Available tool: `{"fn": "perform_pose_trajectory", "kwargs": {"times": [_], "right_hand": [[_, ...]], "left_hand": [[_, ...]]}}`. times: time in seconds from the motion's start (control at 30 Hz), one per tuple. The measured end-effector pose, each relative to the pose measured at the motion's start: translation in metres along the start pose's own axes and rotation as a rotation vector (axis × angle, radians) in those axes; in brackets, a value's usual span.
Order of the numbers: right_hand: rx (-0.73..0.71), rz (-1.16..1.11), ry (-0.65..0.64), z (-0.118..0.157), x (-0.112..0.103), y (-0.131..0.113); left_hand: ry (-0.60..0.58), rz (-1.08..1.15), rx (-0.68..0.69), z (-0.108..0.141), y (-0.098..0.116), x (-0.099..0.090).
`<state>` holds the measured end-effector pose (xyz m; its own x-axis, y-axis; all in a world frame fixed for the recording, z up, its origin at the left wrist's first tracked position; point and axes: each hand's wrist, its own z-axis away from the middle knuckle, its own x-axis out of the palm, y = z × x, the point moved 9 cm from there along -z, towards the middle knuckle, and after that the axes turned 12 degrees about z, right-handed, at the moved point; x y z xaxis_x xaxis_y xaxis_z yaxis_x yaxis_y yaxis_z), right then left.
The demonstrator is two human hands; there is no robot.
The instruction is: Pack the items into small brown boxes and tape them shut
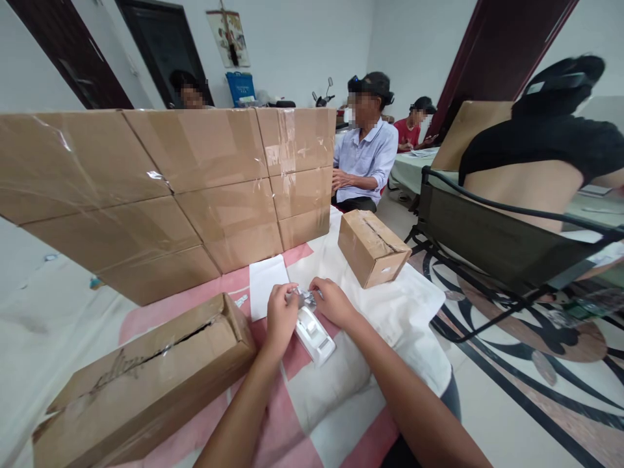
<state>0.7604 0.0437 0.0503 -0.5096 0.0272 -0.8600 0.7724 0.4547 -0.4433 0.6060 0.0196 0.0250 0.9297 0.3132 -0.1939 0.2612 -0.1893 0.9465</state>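
Observation:
My left hand (283, 312) and my right hand (331, 300) face each other over the table, fingers closed on a small crumpled silvery, clear piece (306, 298) between them. What exactly it is cannot be made out. Just below the fingers lies a white tape dispenser (316, 338), tilted slightly on the pink and white cloth. A sheet of white paper (263, 279) is flat on the cloth, partly behind my left hand.
Stacked cardboard boxes (219, 188) form a wall behind the hands. A long box (146, 377) lies at the left front, a smaller box (374, 247) at the right. People sit beyond, one in a chair (487, 240) at the right.

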Motion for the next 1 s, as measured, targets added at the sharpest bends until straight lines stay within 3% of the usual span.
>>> {"fn": "perform_pose_trajectory", "kwargs": {"times": [0.3,0.5,0.67,0.83,1.0], "right_hand": [[-0.002,-0.171,0.089,-0.001,-0.010,0.013],[-0.033,-0.229,0.060,-0.002,-0.008,0.008],[-0.128,-0.160,0.072,-0.003,-0.010,0.000],[-0.046,0.026,0.083,-0.006,-0.012,0.019],[0.019,0.071,0.080,-0.006,-0.013,0.035]], "left_hand": [[-0.091,-0.089,0.109,-0.004,0.009,0.008],[-0.050,-0.142,0.146,0.002,0.022,0.006],[-0.012,-0.206,0.151,0.006,0.031,0.003],[0.057,-0.268,0.150,0.009,0.035,-0.004],[0.092,-0.282,0.144,0.009,0.030,-0.006]]}}
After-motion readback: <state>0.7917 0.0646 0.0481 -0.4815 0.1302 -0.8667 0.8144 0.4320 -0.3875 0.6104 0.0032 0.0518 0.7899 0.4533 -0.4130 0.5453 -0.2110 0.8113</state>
